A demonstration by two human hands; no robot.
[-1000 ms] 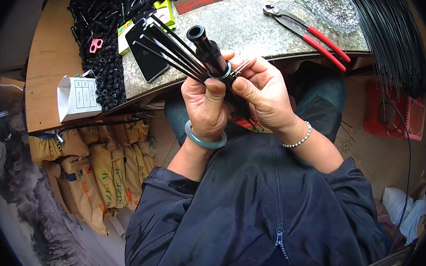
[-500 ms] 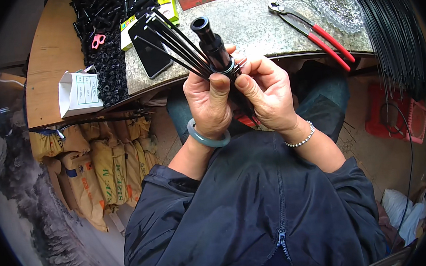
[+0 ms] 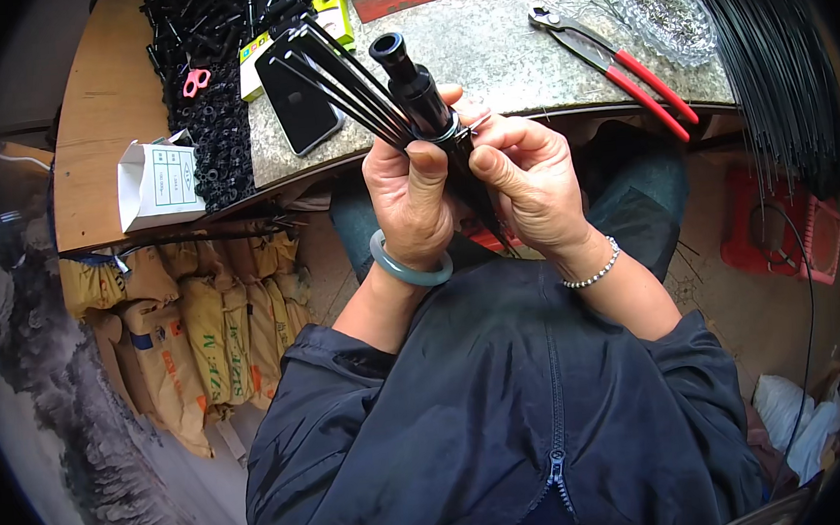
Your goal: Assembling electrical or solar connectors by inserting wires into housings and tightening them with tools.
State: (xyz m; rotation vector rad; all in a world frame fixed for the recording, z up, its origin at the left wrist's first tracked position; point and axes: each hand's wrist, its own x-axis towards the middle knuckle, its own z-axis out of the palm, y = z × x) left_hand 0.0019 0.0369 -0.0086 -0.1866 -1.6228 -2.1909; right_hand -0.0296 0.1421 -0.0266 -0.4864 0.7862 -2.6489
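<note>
Above my lap, my left hand (image 3: pixel 409 199) is closed round a glossy black stepped tube (image 3: pixel 416 90) with a wide ringed top end. Several thin black rods (image 3: pixel 347 92) with pale tips fan out up and left from the same grip. More dark rods hang down between my hands. My right hand (image 3: pixel 537 179) pinches thumb against fingers beside the tube's lower collar. A fine wire-like piece (image 3: pixel 476 125) shows at its fingertips; its far end is hidden.
On the bench lie a phone (image 3: pixel 299 104), red-handled pliers (image 3: pixel 617 74), a glass dish (image 3: pixel 667 16) of small metal bits, pink scissors (image 3: pixel 196 82) and a white box (image 3: pixel 157 184). Black parts (image 3: pixel 222 130) heap at left; long black rods (image 3: pixel 769 57) overhang the right edge.
The tube and rods have shifted slightly left. My right thumb and fingers have moved a little at the collar; both hands keep their grip.
</note>
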